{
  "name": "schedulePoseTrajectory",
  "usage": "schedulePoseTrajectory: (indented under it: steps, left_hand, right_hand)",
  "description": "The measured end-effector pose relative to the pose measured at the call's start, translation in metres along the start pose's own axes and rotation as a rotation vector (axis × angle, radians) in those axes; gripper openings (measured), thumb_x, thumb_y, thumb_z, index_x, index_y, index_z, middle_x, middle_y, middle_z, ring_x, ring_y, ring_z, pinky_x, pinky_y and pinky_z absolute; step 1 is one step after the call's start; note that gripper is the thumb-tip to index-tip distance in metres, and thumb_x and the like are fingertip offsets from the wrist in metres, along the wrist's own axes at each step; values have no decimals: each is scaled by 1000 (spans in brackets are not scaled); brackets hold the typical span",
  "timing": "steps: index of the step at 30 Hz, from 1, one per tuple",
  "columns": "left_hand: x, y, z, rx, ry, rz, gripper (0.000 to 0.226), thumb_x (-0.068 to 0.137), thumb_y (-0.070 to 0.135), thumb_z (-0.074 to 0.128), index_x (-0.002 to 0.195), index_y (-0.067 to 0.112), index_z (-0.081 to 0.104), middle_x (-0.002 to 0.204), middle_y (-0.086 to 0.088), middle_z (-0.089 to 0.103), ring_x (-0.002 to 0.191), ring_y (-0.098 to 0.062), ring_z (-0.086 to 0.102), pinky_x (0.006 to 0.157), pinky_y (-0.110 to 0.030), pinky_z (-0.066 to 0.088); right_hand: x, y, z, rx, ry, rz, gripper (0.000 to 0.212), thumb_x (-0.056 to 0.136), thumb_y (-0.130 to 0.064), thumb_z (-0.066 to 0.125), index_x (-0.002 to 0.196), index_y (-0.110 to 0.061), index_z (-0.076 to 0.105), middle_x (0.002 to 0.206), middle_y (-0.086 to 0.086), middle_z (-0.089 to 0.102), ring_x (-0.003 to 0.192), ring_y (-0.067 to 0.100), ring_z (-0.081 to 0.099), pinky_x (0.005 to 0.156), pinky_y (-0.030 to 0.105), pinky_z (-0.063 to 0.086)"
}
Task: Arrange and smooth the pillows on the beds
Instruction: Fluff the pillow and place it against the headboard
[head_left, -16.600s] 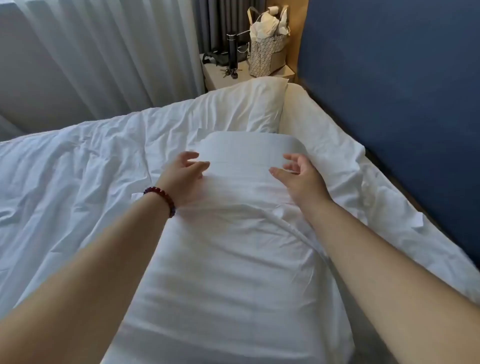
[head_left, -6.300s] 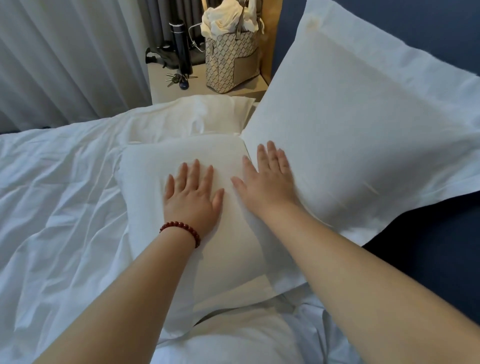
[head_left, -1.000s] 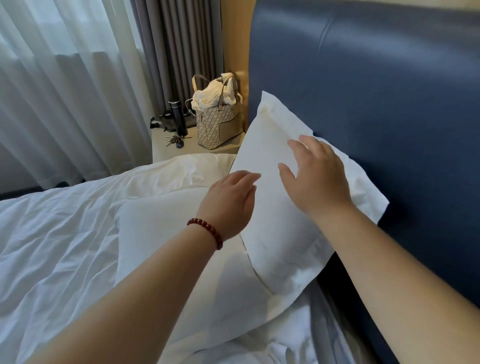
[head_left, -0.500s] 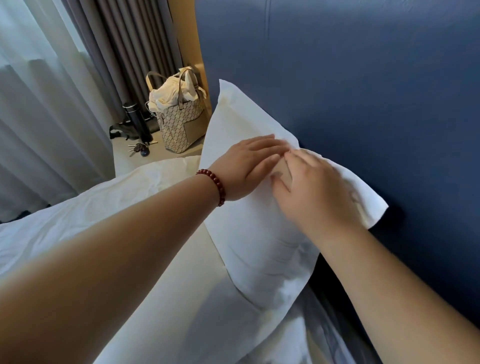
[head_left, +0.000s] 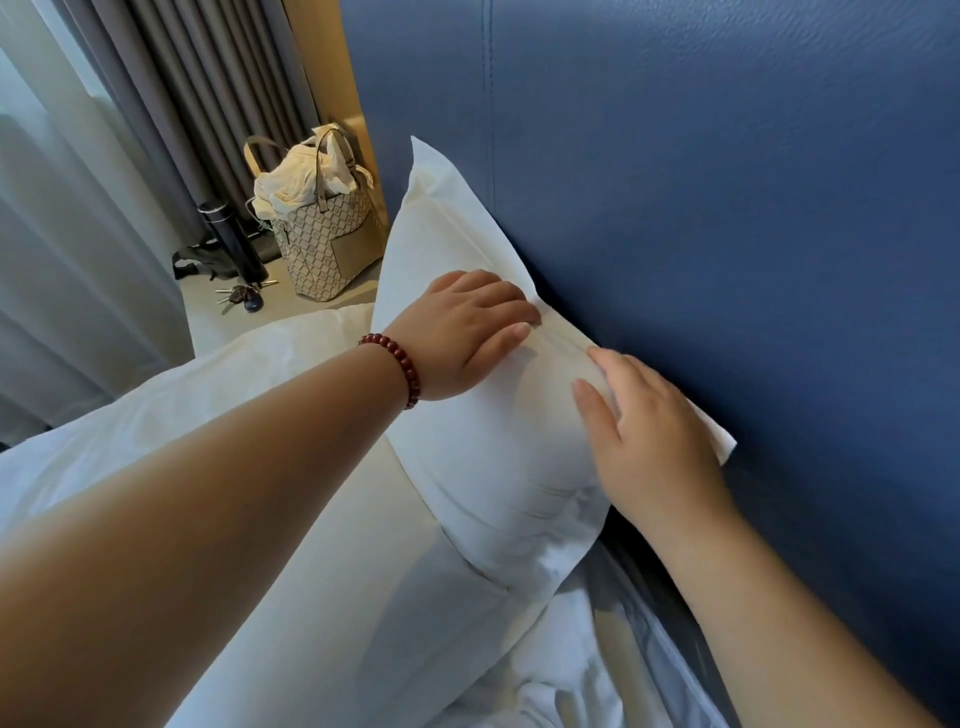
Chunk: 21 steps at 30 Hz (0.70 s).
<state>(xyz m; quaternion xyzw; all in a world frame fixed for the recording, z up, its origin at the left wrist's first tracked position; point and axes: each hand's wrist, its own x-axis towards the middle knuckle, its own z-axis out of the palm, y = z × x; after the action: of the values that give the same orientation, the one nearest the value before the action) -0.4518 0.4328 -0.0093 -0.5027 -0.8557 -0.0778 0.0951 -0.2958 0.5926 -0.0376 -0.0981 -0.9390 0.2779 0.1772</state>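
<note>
A white pillow with a flanged edge leans upright against the blue padded headboard. My left hand, with a red bead bracelet at the wrist, lies palm-down on the pillow's upper face, fingers together near its top edge. My right hand rests flat on the pillow's right side, close to the headboard, fingers spread a little. Neither hand grips the fabric. A second white pillow lies flat in front of the upright one, partly hidden by my left forearm.
A rumpled white duvet covers the bed to the left. Behind it a bedside table carries a patterned tote bag, a black flask and keys. Curtains hang at the left.
My hands, touching at the pillow's upper middle half a second ago, have slid apart: the left stays near the top edge, the right has moved down the right side. The camera moved closer.
</note>
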Motion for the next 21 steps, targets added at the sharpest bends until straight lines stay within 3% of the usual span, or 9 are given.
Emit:
schedulePoseTrajectory:
  steps: [2,5,7,9,12,14,19,21]
  left_hand:
    - [-2,5,-2,-4,1,-12,55,102,42,15,128,22,59,125,1,60,120,-22,47,105,-39,30]
    - [-5,8,-6,-17,18,-49,60,100,44,12,130,21,58,126,0,59,122,-22,46,105,-39,29]
    - [-6,8,-8,-11,26,-70,61,99,46,11,130,22,57,127,2,58,123,-22,45,106,-40,30]
    - [-7,8,-8,-1,29,-92,60,98,47,11,130,23,57,127,4,58,123,-21,45,107,-38,29]
    - [-8,6,-8,-21,22,-115,61,98,47,10,130,25,57,129,6,57,125,-19,44,108,-37,28]
    - [-8,3,-7,-29,9,-106,59,98,46,11,131,27,56,130,6,56,126,-18,43,109,-37,26]
    - [4,-3,5,-55,3,-41,55,100,44,15,131,27,58,131,6,56,128,-17,42,110,-36,24]
    - [9,-8,11,-93,43,-13,54,100,43,18,129,25,59,133,5,56,131,-17,41,112,-36,23]
  right_hand:
    - [-7,4,-11,75,-28,72,40,102,-40,40,130,-18,57,124,-4,62,116,16,54,89,25,39]
    - [-6,-1,-23,91,21,108,35,103,-37,39,116,-14,63,105,-4,64,102,20,58,80,33,45]
    - [-1,-16,-24,-16,175,-34,35,101,-31,43,117,-10,66,113,2,69,108,25,61,88,38,50]
    - [11,-33,-20,-50,206,-175,37,97,-29,48,122,-9,66,124,7,67,116,29,61,95,43,50]
    - [37,-44,-14,-53,-88,-103,45,100,-42,49,137,-17,55,132,6,61,120,29,56,95,41,47]
    - [45,-35,-10,-140,-225,3,49,97,-54,46,132,-20,53,125,6,61,113,30,57,85,38,47]
    - [49,-23,-15,-158,-314,83,48,91,-63,50,111,-20,59,105,1,67,94,26,61,78,37,50]
    - [66,-30,-19,-158,-349,80,45,87,-65,53,100,-22,58,96,-1,65,88,23,60,67,33,46]
